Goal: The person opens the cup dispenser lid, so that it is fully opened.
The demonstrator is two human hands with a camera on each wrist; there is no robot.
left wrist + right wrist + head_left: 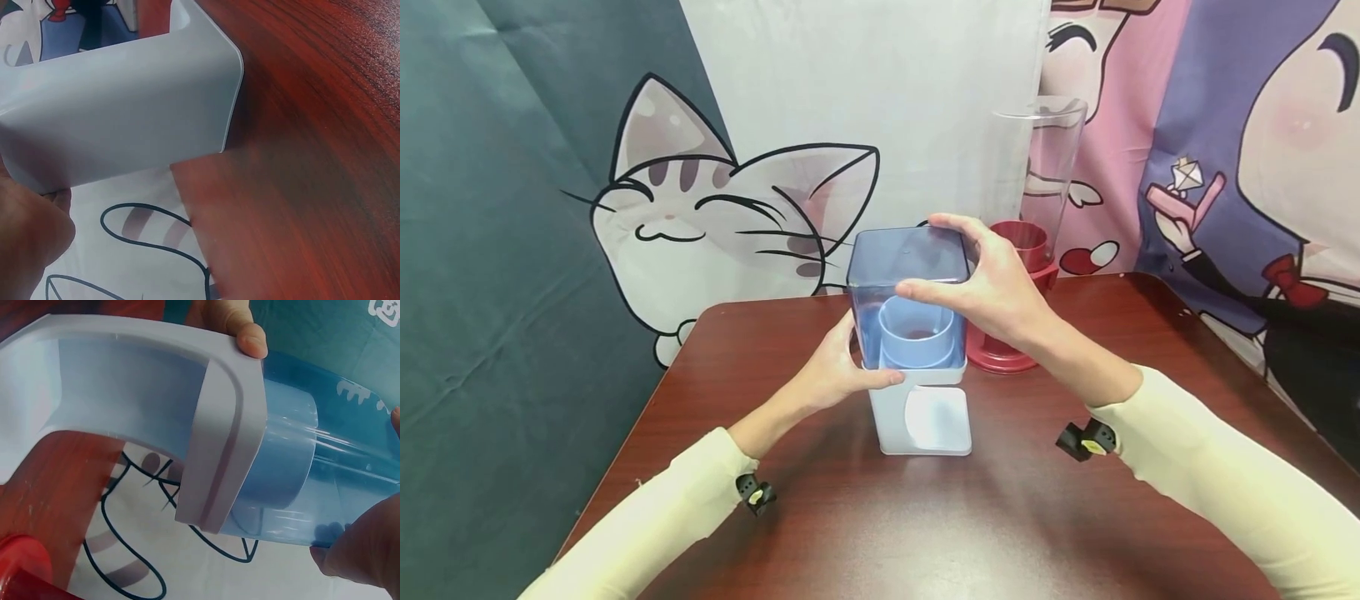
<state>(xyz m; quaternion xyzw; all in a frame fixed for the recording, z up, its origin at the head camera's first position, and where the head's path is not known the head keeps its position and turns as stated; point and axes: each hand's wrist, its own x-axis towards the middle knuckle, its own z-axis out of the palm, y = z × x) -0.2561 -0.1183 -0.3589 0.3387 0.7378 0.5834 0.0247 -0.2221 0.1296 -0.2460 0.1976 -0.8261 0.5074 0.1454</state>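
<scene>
A dispenser with a white base (891,421) and a clear blue cover (906,258) is upright on or just above the table. Inside the cover shows a light-blue round collar (917,350). My left hand (833,367) grips the top of the base from the left, its thumb across the front; its other fingers are mostly hidden behind. My right hand (1003,287) holds the upper cover between thumb and fingers, the thumb on its near side. In the right wrist view, the cover (350,462) meets the rim of the white base (228,444).
Behind and right of the dispenser stands a red holder (1000,357) with a tall clear tube (1052,167). The brown table (760,533) has rounded far corners. A printed cartoon curtain (880,67) hangs just behind it.
</scene>
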